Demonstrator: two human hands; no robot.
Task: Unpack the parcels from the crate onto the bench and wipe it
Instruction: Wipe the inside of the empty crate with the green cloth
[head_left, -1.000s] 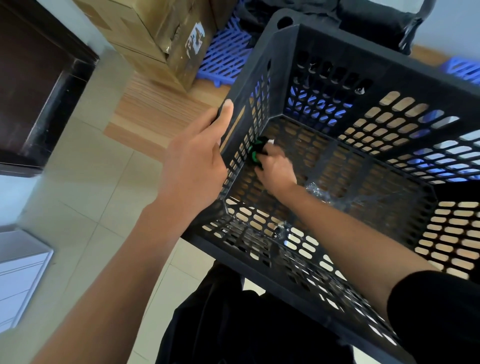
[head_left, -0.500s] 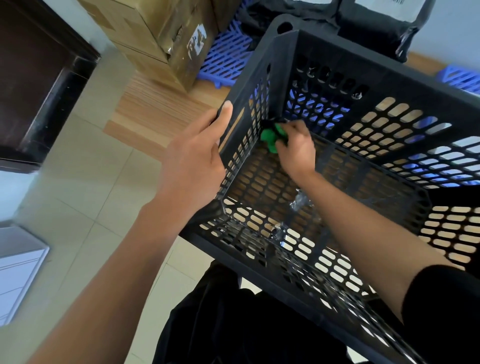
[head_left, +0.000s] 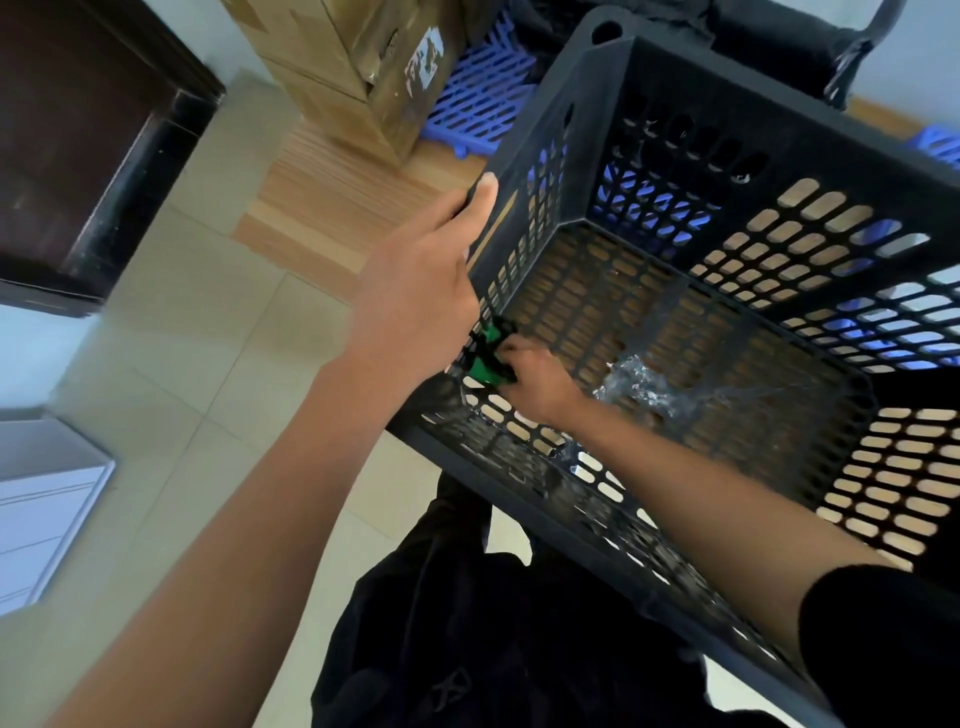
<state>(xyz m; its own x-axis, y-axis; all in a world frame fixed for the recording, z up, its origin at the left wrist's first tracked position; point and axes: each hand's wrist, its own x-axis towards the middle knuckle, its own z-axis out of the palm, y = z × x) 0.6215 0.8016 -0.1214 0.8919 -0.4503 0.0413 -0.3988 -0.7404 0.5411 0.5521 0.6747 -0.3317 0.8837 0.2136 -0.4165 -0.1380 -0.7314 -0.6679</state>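
Crate (head_left: 649, 130): tilted up over the bench (head_left: 332, 208), no parcels inside, only crumpled plastic wrap (head_left: 636, 387) on the floor grid. Left hand (head_left: 415, 291) clamped on the left wall. Right hand (head_left: 537, 382) bunched round a green cloth (head_left: 485, 358), pressed into the near-left corner. Wiping step, apparently; next, probably remaining walls and floor, working round the wrap.

My view: both forearms bare; a black sleeve (head_left: 883, 639) covers my right upper arm (head_left: 691, 499); below, black clothing (head_left: 467, 649) bears a faint crossed mark (head_left: 451, 688).
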